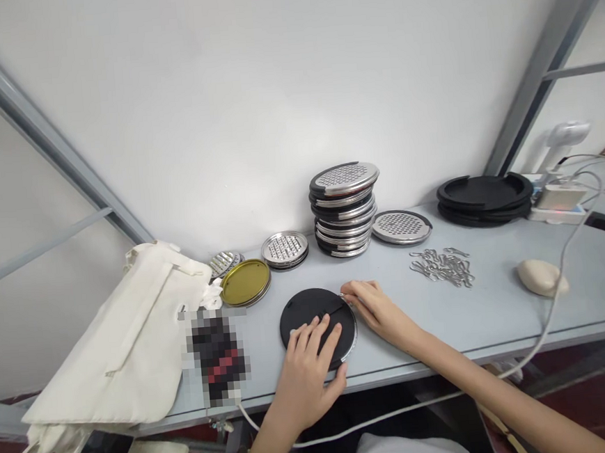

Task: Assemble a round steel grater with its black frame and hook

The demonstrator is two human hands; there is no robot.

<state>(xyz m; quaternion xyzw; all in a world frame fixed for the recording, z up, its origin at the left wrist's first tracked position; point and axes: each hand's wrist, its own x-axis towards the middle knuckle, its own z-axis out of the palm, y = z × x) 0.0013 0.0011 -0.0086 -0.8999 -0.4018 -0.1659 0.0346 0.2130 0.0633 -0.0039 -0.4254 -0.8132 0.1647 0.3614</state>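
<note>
A round black disc [309,310] with a metal rim lies flat on the grey table near its front edge. My left hand [307,371] rests on top of it, fingers spread and lying flat. My right hand [374,308] is at the disc's right edge, fingertips pinched together at the rim on something too small to make out. A pile of small metal clips [443,267] lies to the right of that hand.
A tall stack of black and perforated metal discs [344,211] stands at the back, with a single perforated disc [402,226], smaller stacks [285,249] and a gold lid [245,284] nearby. A white cloth bag [128,345] lies left. Black trays [485,198], a beige lump [542,277] and a cable [558,283] lie right.
</note>
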